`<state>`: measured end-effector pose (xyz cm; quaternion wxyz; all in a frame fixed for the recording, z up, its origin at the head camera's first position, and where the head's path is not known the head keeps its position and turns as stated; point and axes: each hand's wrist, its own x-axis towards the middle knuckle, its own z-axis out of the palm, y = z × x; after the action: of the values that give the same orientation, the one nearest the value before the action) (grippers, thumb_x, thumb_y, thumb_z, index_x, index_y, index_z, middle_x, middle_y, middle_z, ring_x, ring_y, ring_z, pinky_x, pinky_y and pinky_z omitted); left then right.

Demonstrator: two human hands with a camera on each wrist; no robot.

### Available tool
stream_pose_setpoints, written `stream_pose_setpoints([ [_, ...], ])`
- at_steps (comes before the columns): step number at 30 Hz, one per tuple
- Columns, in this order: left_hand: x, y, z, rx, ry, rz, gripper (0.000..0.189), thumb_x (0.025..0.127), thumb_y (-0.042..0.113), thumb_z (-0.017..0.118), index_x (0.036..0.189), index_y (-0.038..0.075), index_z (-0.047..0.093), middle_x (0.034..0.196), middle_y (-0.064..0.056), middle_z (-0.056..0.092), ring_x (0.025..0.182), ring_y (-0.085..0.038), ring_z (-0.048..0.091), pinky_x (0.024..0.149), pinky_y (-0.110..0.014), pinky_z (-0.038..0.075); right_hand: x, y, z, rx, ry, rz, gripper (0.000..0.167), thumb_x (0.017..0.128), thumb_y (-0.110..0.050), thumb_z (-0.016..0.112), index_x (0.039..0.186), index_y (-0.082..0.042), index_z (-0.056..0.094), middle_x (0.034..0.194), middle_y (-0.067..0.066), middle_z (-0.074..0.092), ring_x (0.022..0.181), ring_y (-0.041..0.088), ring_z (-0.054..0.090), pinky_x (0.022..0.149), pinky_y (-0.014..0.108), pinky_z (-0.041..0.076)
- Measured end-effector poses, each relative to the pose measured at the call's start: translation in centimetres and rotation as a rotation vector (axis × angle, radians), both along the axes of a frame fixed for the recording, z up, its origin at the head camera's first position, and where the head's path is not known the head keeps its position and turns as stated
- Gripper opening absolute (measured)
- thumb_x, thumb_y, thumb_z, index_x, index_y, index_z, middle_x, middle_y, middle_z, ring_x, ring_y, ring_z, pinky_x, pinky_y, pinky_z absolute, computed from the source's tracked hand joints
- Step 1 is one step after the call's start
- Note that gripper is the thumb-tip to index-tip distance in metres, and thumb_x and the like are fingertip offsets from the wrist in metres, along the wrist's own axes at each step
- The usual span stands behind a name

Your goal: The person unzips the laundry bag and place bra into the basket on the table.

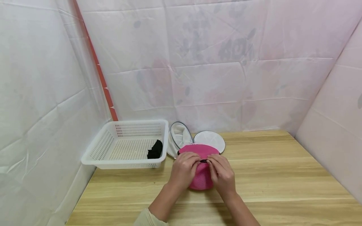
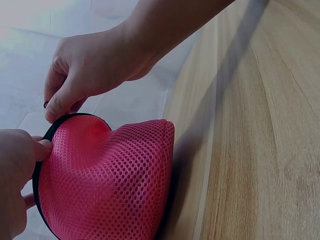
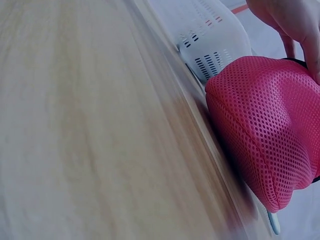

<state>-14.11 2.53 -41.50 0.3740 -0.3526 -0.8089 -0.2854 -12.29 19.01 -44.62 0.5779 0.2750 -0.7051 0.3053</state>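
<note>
A pink mesh laundry bag (image 1: 201,179) with a black zipper edge stands on the wooden table in front of me. My left hand (image 1: 183,169) pinches the black edge between thumb and fingers, left of its middle. Just to the right, my right hand (image 1: 224,173) pinches the same edge, with a short dark stretch of zipper showing between the fingertips. Seen from the left wrist, the mesh side (image 2: 115,175) bulges below the black rim, and my thumb presses against it. The right wrist view shows the bag (image 3: 260,115) close over the table.
To the left stands a white perforated plastic basket (image 1: 99,162) with a black folded cloth item (image 1: 155,150) inside. Behind the bag lie a white mesh bag with a grey rim (image 1: 181,135) and a flat white round mesh piece (image 1: 210,140). White sheeting (image 1: 212,78) encloses the table.
</note>
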Motion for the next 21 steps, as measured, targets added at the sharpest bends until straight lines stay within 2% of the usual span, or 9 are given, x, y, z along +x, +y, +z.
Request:
stream_pose_setpoints([
  [6,0.1,-0.07,-0.05,-0.005,-0.02,0.01,0.009,0.083,0.009,0.078,0.091,0.012,0.077,0.095,0.004,0.073,0.095,-0.014,0.068,0.09,-0.028,0.055,0.18,-0.19,0.0,-0.003,-0.014,-0.01,0.023,0.096,-0.012,0.063,0.091,0.008,0.073,0.094,0.019,0.072,0.087,0.033,0.066,0.099,0.021,0.049],
  [13,0.46,0.32,0.11,-0.034,-0.042,-0.042,0.017,0.085,0.01,0.075,0.102,0.008,0.077,0.103,0.001,0.074,0.1,-0.014,0.069,0.096,-0.031,0.054,0.44,-0.61,0.11,0.008,-0.018,0.011,0.023,0.096,-0.012,0.064,0.092,0.008,0.074,0.094,0.019,0.072,0.088,0.033,0.067,0.102,0.023,0.048],
  [21,0.52,0.58,-0.08,-0.017,-0.015,-0.051,0.013,0.083,0.008,0.076,0.096,0.009,0.078,0.099,0.001,0.075,0.097,-0.012,0.07,0.095,-0.038,0.056,0.44,-0.74,0.17,0.026,-0.017,0.024,0.023,0.097,-0.011,0.061,0.093,0.009,0.073,0.095,0.019,0.072,0.088,0.032,0.067,0.102,0.024,0.049],
])
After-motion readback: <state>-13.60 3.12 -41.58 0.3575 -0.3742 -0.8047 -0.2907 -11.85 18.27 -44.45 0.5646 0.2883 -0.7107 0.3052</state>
